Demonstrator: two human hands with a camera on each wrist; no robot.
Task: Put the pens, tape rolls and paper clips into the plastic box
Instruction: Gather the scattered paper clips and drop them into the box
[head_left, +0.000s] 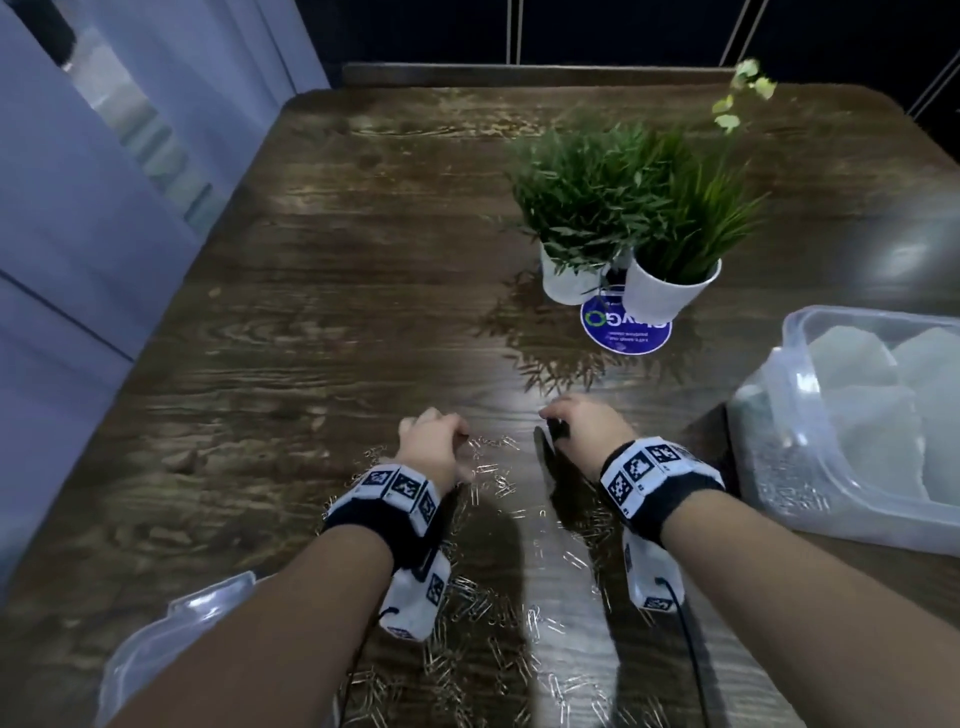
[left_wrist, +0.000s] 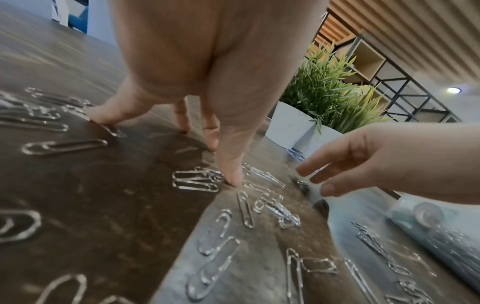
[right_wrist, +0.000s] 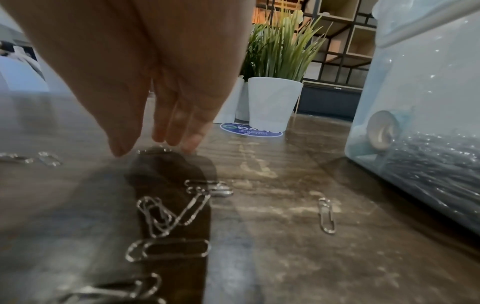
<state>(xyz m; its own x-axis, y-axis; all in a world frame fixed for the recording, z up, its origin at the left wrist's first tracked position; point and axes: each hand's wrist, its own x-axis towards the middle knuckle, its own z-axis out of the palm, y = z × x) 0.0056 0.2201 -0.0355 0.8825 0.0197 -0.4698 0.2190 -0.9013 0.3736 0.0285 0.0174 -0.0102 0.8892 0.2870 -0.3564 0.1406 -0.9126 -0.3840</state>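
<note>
On the dark wood table (head_left: 322, 291), silver paper clips (head_left: 483, 618) lie scattered near the front edge, thickest between and under the two forearms. Left hand (head_left: 434, 444) palm down over the clips; the left wrist view shows its fingertips (left_wrist: 233, 179) planted on the table, spread, one pressing beside a small bunch of clips, nothing pinched. Right hand (head_left: 589, 423) just beside it, hovering low; fingers (right_wrist: 179, 127) loosely straight and close together, tips just above a clip. A dark patch sits under it in the head view, possibly only shadow; too blurred to tell.

Plastic box (head_left: 795, 467), clear, stands to the right of the right wrist, open-topped. Through its wall: a heap of clips on the floor and a tape roll (right_wrist: 380, 129) on edge. Pale shapes higher inside, unidentified.

Farther back: two white pots of green plants (head_left: 623, 208), touching, resting on a round blue sticker (head_left: 618, 332). A clear plastic lid (head_left: 171, 644) lies under the left forearm.
</note>
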